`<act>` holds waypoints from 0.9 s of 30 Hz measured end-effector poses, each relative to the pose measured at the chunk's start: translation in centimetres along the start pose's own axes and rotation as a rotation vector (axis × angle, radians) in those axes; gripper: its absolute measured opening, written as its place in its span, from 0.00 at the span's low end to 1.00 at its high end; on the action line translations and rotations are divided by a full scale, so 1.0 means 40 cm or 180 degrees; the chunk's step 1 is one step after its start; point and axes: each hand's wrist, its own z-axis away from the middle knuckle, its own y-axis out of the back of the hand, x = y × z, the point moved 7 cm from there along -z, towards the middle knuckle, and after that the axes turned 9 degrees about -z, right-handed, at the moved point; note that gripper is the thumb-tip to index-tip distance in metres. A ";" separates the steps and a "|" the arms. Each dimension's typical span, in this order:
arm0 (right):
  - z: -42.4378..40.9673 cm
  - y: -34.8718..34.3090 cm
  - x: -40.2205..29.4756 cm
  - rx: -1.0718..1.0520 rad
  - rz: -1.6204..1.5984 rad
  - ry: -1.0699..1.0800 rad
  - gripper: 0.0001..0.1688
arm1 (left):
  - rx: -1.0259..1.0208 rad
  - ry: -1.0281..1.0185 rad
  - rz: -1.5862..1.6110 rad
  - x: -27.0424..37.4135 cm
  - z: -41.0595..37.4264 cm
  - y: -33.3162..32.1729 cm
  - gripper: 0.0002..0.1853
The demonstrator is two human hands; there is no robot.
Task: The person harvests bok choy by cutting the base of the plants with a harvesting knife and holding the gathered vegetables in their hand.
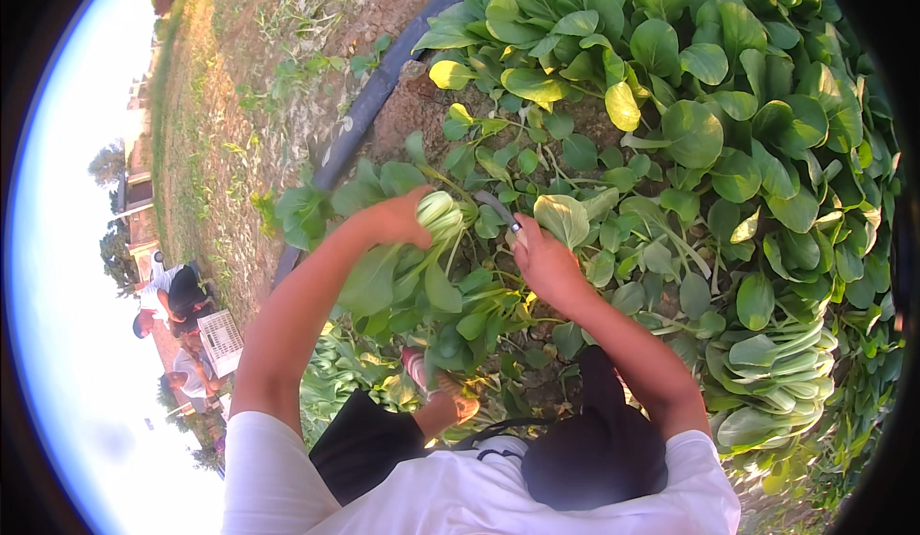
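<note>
My left hand (404, 218) is closed around a head of leafy greens, like bok choy (440, 217), its pale stem end turned towards my other hand and its broad leaves hanging below and behind. To the right, my right hand (544, 258) grips the handle of a small curved knife (496, 208). The grey blade points at the stem end with a small gap between them. Low leaves and cut-looking stalks cover the soil around both hands. Part of the knife's handle is hidden by my fingers.
Dense standing greens (726, 103) fill the right side. A pile of picked greens (780, 384) lies at the lower right. A dark hose (388, 67) crosses the ground at upper left. Two people (188, 373) are at far left beside a white plastic crate (221, 341).
</note>
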 end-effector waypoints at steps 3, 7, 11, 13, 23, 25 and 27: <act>-0.005 -0.027 0.029 -0.0338 0.0489 -0.0060 0.31 | -0.0044 0.0126 0.0054 -0.042 0.019 -0.064 0.39; -0.021 -0.038 0.036 -0.0457 0.0840 -0.0051 0.33 | 0.0437 0.0367 -0.0087 -0.033 0.061 -0.094 0.32; -0.041 -0.057 0.046 -0.0470 0.0771 0.0021 0.32 | 0.0778 0.0222 -0.0084 -0.073 0.068 -0.119 0.31; -0.050 -0.054 0.072 -0.0390 0.0618 0.0202 0.31 | 0.0778 0.0254 0.0020 -0.063 0.069 -0.121 0.32; -0.057 -0.052 0.059 -0.0607 0.0916 -0.0023 0.31 | 0.0926 0.0372 0.0270 -0.079 0.079 -0.140 0.33; -0.061 -0.061 0.066 -0.0709 0.1129 -0.0022 0.32 | 0.0966 0.0261 0.0378 -0.085 0.081 -0.144 0.33; -0.063 -0.064 0.065 -0.0805 0.1376 0.0013 0.33 | 0.1051 0.0228 0.0364 -0.091 0.080 -0.157 0.33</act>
